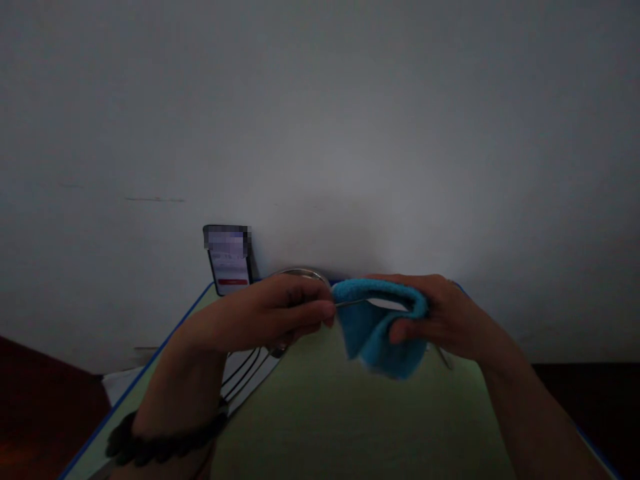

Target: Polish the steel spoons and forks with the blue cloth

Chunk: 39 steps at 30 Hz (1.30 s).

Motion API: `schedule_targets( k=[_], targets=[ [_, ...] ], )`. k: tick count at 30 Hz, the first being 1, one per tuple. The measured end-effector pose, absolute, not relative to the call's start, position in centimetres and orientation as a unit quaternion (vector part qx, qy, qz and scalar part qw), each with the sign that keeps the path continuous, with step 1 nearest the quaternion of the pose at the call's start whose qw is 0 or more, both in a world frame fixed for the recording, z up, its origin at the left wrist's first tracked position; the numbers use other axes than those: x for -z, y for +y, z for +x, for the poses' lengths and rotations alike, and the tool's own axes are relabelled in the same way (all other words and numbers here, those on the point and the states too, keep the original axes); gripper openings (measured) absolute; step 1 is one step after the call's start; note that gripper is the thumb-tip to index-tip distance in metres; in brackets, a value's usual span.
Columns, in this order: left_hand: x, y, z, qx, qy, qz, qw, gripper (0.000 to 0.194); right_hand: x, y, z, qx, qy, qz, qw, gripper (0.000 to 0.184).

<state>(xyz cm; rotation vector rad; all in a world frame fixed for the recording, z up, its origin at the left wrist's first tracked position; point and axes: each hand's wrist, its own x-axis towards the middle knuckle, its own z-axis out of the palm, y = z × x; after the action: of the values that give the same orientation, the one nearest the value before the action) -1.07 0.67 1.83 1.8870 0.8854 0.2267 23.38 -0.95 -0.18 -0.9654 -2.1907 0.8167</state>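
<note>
My left hand (295, 310) is closed, its thumb and fingers pinching the thin handle of a metal spoon (387, 305). The spoon lies sideways, and its broad pale end sits inside a fold of a blue towelling cloth (385, 347). Around that cloth my right hand (433, 313) is closed, thumb in front and fingers behind. Cloth and spoon are held above the table, with the cloth's lower corners hanging. The far tip of the spoon is hidden by the cloth.
A green table (350, 427) with a blue edge meets a grey wall. A phone (233, 263) leans on the wall. Behind my left hand is a round metal dish (305, 272). Several thin utensils (243, 377) lie on something white at left; another thin utensil (444, 358) lies right.
</note>
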Motion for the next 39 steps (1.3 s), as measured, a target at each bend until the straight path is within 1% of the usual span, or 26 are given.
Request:
schedule_targets(
  k=[2,4,7,9,12,13,15,19,22,26,31,33,35,37,39],
  targets=[
    [-1.8,0.8,-1.1,-0.096,0.356,0.804,0.467,0.029,0.1,-1.2,23.4,-0.349,-0.822,-0.331,0.303,0.055],
    [-1.8,1.0,-1.1,-0.099,0.347,0.831,0.424,0.028,0.2,-1.3,23.3,-0.383,-0.811,-0.308,0.318,0.056],
    [-1.8,1.1,-1.1,-0.094,0.343,0.856,0.376,0.029,0.5,-1.3,23.3,-0.434,-0.771,-0.316,0.342,0.046],
    [-1.8,1.1,-1.0,-0.091,0.35,0.86,0.36,0.03,0.7,-1.3,23.3,-0.469,-0.74,-0.332,0.351,0.043],
    [-2.0,1.0,-0.9,-0.087,0.35,0.867,0.345,0.029,0.7,-1.1,23.5,-0.523,-0.727,-0.309,0.319,0.037],
    [-2.1,0.9,-0.9,-0.083,0.351,0.869,0.34,0.029,0.6,-1.1,23.6,-0.522,-0.738,-0.304,0.302,0.038],
    [-2.2,0.8,-0.7,-0.081,0.357,0.872,0.324,0.029,0.5,-1.0,23.5,-0.475,-0.767,-0.33,0.278,0.041],
    [-2.1,0.7,-0.2,-0.084,0.369,0.885,0.271,0.027,0.4,-0.9,22.6,-0.367,-0.787,-0.422,0.261,0.022],
    [-2.0,0.7,0.2,-0.094,0.363,0.894,0.247,0.026,0.5,-0.9,21.8,-0.316,-0.782,-0.458,0.28,0.025],
    [-2.1,0.7,0.4,-0.108,0.36,0.895,0.241,0.021,0.4,-1.1,21.0,-0.278,-0.77,-0.475,0.323,0.028],
    [-2.0,1.0,-0.1,-0.112,0.367,0.88,0.279,0.021,0.7,-1.0,21.0,-0.307,-0.74,-0.474,0.366,0.029],
    [-1.9,1.3,-0.6,-0.122,0.361,0.877,0.292,0.023,0.8,-0.8,21.6,-0.353,-0.744,-0.445,0.352,0.026],
    [-1.8,1.5,-1.1,-0.126,0.35,0.874,0.312,0.025,0.8,-0.8,22.3,-0.414,-0.757,-0.396,0.313,0.021],
    [-1.7,1.6,-1.4,-0.125,0.335,0.871,0.338,0.027,0.6,-0.9,23.0,-0.459,-0.768,-0.354,0.273,0.028],
    [-1.8,1.6,-1.4,-0.123,0.328,0.87,0.346,0.027,0.3,-1.2,23.3,-0.461,-0.776,-0.348,0.254,0.034]
  ],
)
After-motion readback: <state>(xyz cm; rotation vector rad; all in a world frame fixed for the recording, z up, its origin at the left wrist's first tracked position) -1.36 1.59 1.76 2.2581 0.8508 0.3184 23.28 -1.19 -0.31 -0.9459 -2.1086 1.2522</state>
